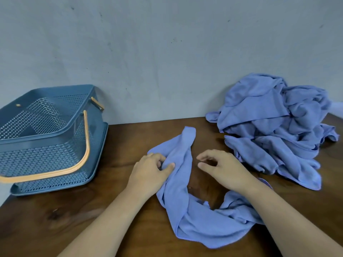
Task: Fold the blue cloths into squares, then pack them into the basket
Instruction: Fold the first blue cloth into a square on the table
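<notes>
A crumpled blue cloth (187,206) lies in a loose curve on the brown table in front of me. My left hand (150,171) pinches a bunched fold near its upper left part. To the right of that fold my right hand (220,166) hovers over bare wood, fingers loosely curled and holding nothing, while its wrist passes over the cloth's right end. A pile of several more blue cloths (274,127) sits at the back right. The blue perforated basket (44,138) with an orange handle stands at the left, and nothing shows inside it.
The wooden table (74,219) meets a grey wall (148,52) at the back. The basket's orange handle (81,160) hangs down over its front side. Bare wood lies between the basket and the cloth.
</notes>
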The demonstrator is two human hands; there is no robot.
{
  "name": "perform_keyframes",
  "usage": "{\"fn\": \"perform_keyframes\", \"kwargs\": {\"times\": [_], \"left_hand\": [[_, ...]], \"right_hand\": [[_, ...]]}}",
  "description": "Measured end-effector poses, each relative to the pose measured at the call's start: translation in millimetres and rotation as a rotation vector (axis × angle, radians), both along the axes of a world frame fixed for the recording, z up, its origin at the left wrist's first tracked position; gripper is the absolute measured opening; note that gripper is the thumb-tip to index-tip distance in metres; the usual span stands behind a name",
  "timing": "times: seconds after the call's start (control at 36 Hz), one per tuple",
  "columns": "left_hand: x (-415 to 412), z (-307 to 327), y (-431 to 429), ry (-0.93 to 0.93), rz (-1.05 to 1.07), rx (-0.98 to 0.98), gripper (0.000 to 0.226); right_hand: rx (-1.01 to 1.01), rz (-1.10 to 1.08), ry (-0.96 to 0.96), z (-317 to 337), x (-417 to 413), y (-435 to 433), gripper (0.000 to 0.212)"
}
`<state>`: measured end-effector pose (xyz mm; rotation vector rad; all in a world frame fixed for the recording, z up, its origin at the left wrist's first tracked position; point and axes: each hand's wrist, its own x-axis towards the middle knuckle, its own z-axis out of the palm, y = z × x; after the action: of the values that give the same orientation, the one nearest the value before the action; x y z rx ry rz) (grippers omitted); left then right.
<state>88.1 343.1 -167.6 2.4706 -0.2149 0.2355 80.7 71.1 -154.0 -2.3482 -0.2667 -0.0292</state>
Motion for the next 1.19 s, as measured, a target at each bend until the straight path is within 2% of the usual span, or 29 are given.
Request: {"fn": "perform_keyframes", "kwargs": {"times": [0.06, 0.17, 0.25, 0.33, 0.42, 0.5, 0.58, 0.64, 0.72, 0.81, 0.94, 1.08, 1.19], "left_hand": [[-1.9, 1.0, -3.7, -0.005, -0.007, -0.079, 0.029], [-1.2, 6.5, -9.3, -0.036, -0.001, -0.379, 0.024], [4.0, 9.7, -7.6, -0.072, 0.118, -0.634, 0.022], [20.7, 7.7, 5.6, 0.022, 0.283, -1.018, 0.024], [32.6, 4.2, 23.7, 0.113, 0.486, -1.18, 0.016], [33.9, 1.9, 34.9, 0.077, 0.471, -1.126, 0.023], [30.7, 7.4, 39.9, 0.016, 0.421, -0.895, 0.014], [34.4, 10.3, 43.8, 0.026, 0.42, -0.776, 0.03], [38.5, 11.9, 49.1, 0.042, 0.393, -0.663, 0.037], [38.3, 9.5, 51.5, 0.027, 0.356, -0.635, 0.043], [39.1, 9.0, 55.1, 0.048, 0.288, -0.584, 0.049], [37.4, 8.0, 51.8, 0.02, 0.26, -0.619, 0.025], [34.1, 5.7, 49.3, -0.022, 0.243, -0.645, 0.025]], "right_hand": [[-0.165, 0.055, -0.079, -1.7, -3.7, 5.3, 0.026], [-0.294, 0.086, -0.123, -3.9, -8.7, 16.3, 0.06], [-0.364, 0.094, -0.111, -6.2, -11.2, 16.8, 0.063], [-0.369, 0.079, -0.086, -7.9, -10.0, 12.5, 0.063], [-0.373, 0.06, -0.077, -11.9, -7.5, 9.6, 0.058], [-0.395, 0.051, -0.08, -18.6, -7.0, 10.5, 0.054], [-0.435, 0.036, -0.091, -21.5, -5.4, 13.5, 0.052], [-0.45, 0.015, -0.091, -19.4, -3.6, 15.6, 0.051], [-0.473, -0.014, -0.056, -13.5, 0.2, 21.7, 0.049], [-0.453, -0.062, -0.031, -8.8, 11.4, 29.1, 0.044], [-0.301, -0.17, -0.04, -0.4, 39.3, 53.8, 0.031], [-0.276, -0.236, -0.073, 0.1, 60.8, 82.2, 0.044], [-0.223, -0.217, -0.053, -2.4, 72.1, 93.5, 0.026]]}}
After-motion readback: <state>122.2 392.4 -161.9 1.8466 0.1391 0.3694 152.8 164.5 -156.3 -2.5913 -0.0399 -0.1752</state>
